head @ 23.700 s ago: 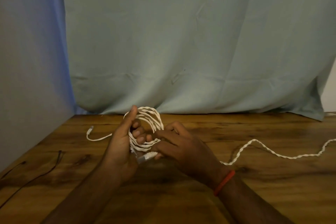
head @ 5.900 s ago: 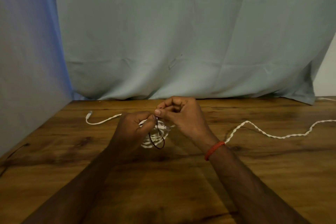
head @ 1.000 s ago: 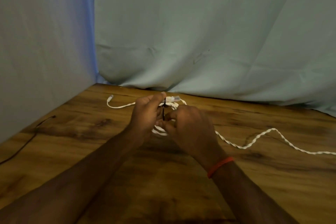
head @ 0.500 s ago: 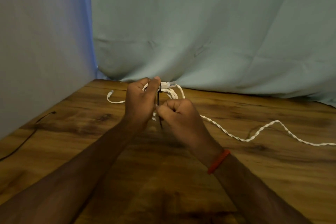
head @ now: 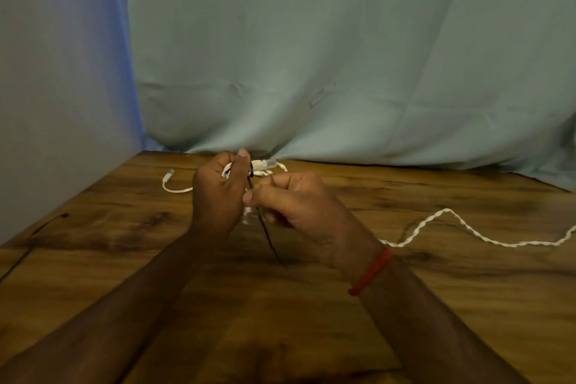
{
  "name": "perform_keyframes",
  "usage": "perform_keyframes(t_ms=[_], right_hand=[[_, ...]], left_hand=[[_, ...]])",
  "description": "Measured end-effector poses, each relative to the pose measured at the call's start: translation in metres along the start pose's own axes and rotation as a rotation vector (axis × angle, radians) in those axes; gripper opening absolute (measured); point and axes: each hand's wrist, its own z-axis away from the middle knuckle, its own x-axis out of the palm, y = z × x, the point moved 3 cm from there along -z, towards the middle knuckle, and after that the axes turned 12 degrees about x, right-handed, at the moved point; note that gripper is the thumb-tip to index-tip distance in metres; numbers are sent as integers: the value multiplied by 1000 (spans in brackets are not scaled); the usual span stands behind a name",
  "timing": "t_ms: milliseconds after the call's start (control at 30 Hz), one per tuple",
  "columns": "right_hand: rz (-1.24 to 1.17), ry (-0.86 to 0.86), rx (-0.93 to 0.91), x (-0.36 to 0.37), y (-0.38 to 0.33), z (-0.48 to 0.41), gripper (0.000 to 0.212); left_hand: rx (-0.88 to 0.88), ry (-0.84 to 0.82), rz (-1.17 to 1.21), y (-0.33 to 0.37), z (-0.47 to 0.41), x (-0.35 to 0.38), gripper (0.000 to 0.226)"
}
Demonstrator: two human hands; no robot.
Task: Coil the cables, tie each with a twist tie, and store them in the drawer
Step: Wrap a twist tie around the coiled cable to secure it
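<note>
My left hand (head: 218, 193) grips a coil of white cable (head: 265, 165) held up above the wooden table (head: 436, 305); most of the coil is hidden behind both hands. A black twist tie (head: 268, 235) wraps the coil at the top and its free end hangs down toward me. My right hand (head: 299, 206) pinches the tie between thumb and fingers, just right of the left hand. One loose white end with a plug (head: 170, 179) lies on the table to the left. The twisted white tail (head: 467, 232) trails off to the right.
A thin black cable (head: 29, 241) lies along the table's left edge. A pale green cloth (head: 343, 56) hangs behind the table, with a grey wall on the left. No drawer is in view.
The right hand has pulled the black tie down and toward me, so a longer free end hangs below the coil. The coil stays raised in the left hand.
</note>
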Motion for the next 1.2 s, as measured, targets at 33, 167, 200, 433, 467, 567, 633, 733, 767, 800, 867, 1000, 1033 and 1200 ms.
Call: perform_keyframes(t_ms=[33,167,200,433,467,567,633,733,767,800,867,1000,1033,1200], right_hand=[[-54,-49,13,-2,-2,1,31],[-351,-137,58,-11,-8,2,35],[-411,-127,64,-14,-9,1,34],[-366,-122,-47,-20,-11,0,25],[-343,-89,-80,-20,-10,-1,25],[-381,22,-113,-24,-7,-2,18],[-455,25,-102,-28,-9,-2,30],[-459,30,-127,-40,-9,0,50],[-418,47,-151,-43,-9,-1,51],[-380,58,-176,-47,-7,-2,46],[-343,74,-206,-51,0,-7,33],[-253,309,-229,-61,10,-18,21],[-249,338,-228,-62,11,-19,20],[-195,431,-241,-63,9,-18,19]], left_hand=[[-8,-11,1,-3,0,0,42],[-25,15,-48,-10,-4,-4,34],[-25,15,-59,-10,-5,-4,33],[-66,-44,43,-7,-2,3,30],[-73,-57,50,-6,-1,4,29],[-76,-116,85,-2,2,7,34],[-52,-171,65,2,7,10,35],[-52,-238,102,8,13,17,32],[-58,-246,118,8,14,18,34],[-55,-253,132,7,14,18,37],[-44,-258,148,6,15,18,41],[-29,-287,164,11,15,18,31],[-18,-307,169,13,16,19,30],[-89,-320,317,23,22,25,36]])
